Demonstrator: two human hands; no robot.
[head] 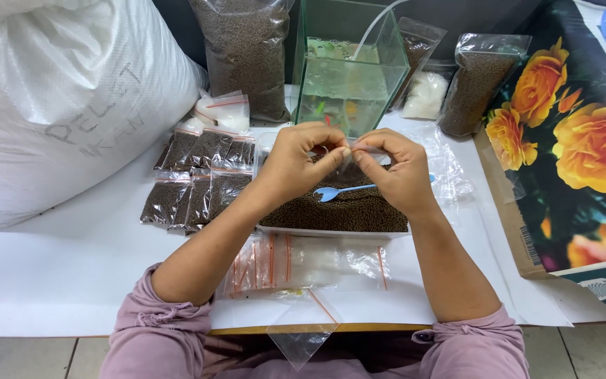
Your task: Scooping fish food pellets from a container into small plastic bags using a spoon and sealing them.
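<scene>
- The left hand and the right hand meet above a tray of brown pellets, fingertips almost touching each other.
- Both hands have a closed grip, with thumb and fingers pinching the top edge of a small clear bag that hangs between them, over the pellets.
- A small blue spoon lies on the pellets, just under the hands; its handle goes behind the right hand.
- On the left of the tray, filled small bags of pellets lie in rows on the white surface.
- In front of the tray, near the person, there is a pile of empty clear bags with red strips; one bag hangs over the edge of the surface.
- Behind the hands stands a glass tank with water, and large bags of pellets are on both sides of it.
- A big white sack fills the left side.
</scene>
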